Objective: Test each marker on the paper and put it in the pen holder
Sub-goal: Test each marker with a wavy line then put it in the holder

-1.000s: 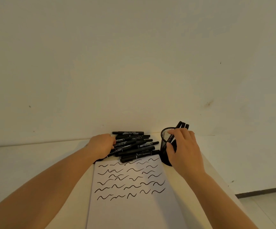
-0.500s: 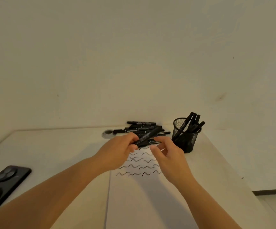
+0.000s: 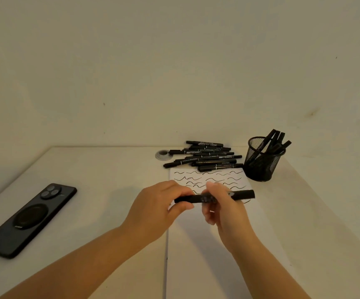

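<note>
A: How is the marker [image 3: 214, 197] being held?

B: It is gripped level between both hands above the paper [image 3: 209, 244]. The left hand [image 3: 159, 210] is closed around its left end, thumb beneath and fingers curled over. The right hand [image 3: 222, 209] is pinched round the middle, while the right end is left free and pointing toward the pen holder [image 3: 261, 160].

A: Has the cap been removed?

B: That cannot be told; the middle of the barrel is blurred. An uncapping pull is judged to be in hand.

A: What could go wrong from here?

B: If the cap gives way suddenly, the hands may be jerked apart and a stray streak left on the squiggles already drawn, or on a finger. The loose cap could be dropped and roll toward the phone [image 3: 26, 219].

A: And farther out?

B: The pile of markers [image 3: 205, 157] is touching the paper's far edge, so it could be scattered by a wide sweep. The holder, just beside the paper with several markers leaning in it, could be tipped by a careless insertion.
</note>
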Demonstrator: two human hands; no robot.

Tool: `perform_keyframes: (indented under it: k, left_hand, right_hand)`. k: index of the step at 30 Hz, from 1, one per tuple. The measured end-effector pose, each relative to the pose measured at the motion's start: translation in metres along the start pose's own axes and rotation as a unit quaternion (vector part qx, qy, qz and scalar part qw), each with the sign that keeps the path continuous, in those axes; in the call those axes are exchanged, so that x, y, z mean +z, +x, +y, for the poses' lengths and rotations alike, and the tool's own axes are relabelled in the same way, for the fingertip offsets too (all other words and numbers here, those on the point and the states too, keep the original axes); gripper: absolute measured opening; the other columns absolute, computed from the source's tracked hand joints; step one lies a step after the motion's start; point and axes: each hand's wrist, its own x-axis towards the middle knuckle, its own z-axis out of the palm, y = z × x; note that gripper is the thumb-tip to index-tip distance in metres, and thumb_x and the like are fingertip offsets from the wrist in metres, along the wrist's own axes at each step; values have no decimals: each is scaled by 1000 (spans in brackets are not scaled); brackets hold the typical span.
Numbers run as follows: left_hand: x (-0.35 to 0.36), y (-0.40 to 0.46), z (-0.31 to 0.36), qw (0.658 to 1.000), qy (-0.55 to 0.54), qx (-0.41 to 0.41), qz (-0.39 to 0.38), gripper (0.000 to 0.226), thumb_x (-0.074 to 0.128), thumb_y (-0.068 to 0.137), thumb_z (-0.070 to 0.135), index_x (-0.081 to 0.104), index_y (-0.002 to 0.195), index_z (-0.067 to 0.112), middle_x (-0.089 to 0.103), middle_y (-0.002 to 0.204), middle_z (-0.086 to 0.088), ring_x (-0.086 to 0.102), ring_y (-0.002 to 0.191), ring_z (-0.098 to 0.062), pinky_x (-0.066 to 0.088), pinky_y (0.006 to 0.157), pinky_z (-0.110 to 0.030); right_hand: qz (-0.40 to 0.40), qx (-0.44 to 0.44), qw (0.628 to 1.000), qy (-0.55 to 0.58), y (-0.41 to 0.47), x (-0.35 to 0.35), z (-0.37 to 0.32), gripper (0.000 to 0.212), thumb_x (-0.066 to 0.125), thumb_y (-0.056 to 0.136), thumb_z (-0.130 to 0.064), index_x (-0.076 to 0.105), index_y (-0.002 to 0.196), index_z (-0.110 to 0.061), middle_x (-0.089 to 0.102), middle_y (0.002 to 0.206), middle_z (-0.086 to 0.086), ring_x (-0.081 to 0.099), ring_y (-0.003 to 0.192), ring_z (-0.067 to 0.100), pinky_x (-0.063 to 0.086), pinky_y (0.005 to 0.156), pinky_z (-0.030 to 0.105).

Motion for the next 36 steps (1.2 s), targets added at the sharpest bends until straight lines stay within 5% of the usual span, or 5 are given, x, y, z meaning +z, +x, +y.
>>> perform_keyframes:
  k: [7, 15, 18, 27, 36]
  left_hand:
    - [-2, -14, 3, 984, 151, 99, -4, 35, 44, 82, 40, 72, 77, 20, 65, 58, 8, 57, 46, -11, 39, 40, -16]
    - [7, -23, 3, 974, -108, -87, -178, 20, 53, 90, 31, 65, 76, 24, 58, 59, 18, 56, 58, 1, 39, 56, -8]
    - [0, -27, -11, 947, -178, -150, -221, 30, 53, 90, 20, 66, 66, 33, 61, 57, 21, 55, 52, 3, 41, 55, -8]
    - [-6, -42, -49, 962, -118, -190, -159, 14, 48, 88, 40, 59, 79, 43, 71, 87, 18, 66, 84, -5, 50, 74, -27]
    - [9, -47, -46, 971, -127, -142, -145, 18, 45, 82, 48, 60, 91, 40, 71, 89, 9, 55, 62, -10, 45, 64, -29]
  right_hand:
    - [-25, 32, 999, -21, -6, 3, 4, 40, 51, 86, -8, 51, 47, -15, 50, 38, 7, 41, 34, 16, 34, 39, 21]
    - [-115, -70, 989, -67, -7, -10, 14, 27, 51, 69, -12, 43, 44, -14, 43, 38, 6, 35, 32, 16, 29, 36, 18]
    - [-58, -80, 995, -11, 2, -28, 11, 18, 49, 59, -10, 45, 41, -12, 36, 38, 1, 31, 33, 15, 17, 40, 16]
    - [1, -78, 967, -244, 11, -45, 9, 12, 65, 81, -15, 58, 72, -18, 60, 51, -7, 52, 46, 3, 42, 45, 14]
    - [41, -6, 981, -190, 20, -25, 14, 7, 61, 86, -17, 65, 81, -18, 69, 61, -3, 60, 53, 4, 48, 51, 22]
